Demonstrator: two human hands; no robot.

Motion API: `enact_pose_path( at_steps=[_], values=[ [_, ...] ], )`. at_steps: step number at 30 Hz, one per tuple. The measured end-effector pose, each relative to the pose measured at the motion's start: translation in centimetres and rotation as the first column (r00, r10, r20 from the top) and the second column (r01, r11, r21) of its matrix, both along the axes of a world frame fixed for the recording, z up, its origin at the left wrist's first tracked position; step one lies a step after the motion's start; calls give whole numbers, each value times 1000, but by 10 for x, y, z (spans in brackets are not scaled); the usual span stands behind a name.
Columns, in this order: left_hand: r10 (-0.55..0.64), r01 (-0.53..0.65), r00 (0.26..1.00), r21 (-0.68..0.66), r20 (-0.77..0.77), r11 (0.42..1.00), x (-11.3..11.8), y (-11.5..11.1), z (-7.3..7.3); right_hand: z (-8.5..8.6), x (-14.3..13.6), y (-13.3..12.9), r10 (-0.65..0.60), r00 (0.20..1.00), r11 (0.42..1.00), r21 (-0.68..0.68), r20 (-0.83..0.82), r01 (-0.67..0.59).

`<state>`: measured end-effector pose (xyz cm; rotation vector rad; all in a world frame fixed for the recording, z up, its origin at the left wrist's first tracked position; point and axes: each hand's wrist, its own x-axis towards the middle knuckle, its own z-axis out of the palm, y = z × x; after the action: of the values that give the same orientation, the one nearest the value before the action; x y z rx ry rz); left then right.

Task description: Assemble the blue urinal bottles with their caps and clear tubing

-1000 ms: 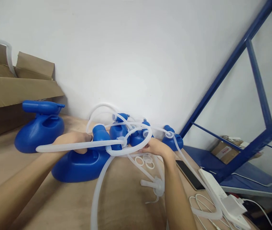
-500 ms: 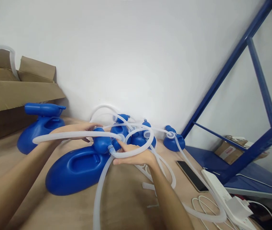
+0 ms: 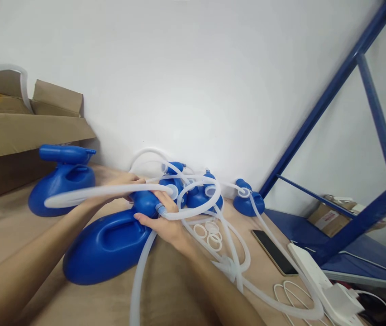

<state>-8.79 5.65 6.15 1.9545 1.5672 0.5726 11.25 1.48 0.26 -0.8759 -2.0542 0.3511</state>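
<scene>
A blue plastic bottle (image 3: 91,260) with a moulded handle lies on its side before me. At its neck end sits a blue bulb-shaped head piece (image 3: 143,203), joined by a pale connector to a white ribbed tube (image 3: 196,213). My right hand (image 3: 165,224) is wrapped round the head piece, thumb on the near side and fingers over its top. My left hand (image 3: 121,183) grips it from the far left, its fingers partly hidden behind the head piece and a tube. White tube loops pass in front of my left wrist and down past the bottle.
Another blue bottle (image 3: 57,192) stands at left by a cardboard box (image 3: 26,136). More blue bottles (image 3: 197,199) and a small one (image 3: 249,203) line the wall. White rings (image 3: 214,242), a phone (image 3: 274,252) and a power strip (image 3: 310,267) lie right, beside a blue frame (image 3: 315,120).
My right hand has moved from under the tube connector to a wrap around the head piece. The left hand has slid lower against it. The white rings now show, and the view has shifted slightly.
</scene>
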Motion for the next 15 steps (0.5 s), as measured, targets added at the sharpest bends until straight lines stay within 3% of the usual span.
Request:
enact_pose_path(
  at_steps=[4,9,15],
  values=[
    [-45,45,999,13,26,999,-2,-1,2,-8,1,3,10,999,1000,21,-54,-9],
    [-62,70,973,-28,221,997,1,-6,-3,-2,9,3,47,994,999,-10,-94,-48],
    [-110,108,978,21,176,994,1,-7,-9,-5,15,10,31,994,999,-35,-103,-35]
  ],
)
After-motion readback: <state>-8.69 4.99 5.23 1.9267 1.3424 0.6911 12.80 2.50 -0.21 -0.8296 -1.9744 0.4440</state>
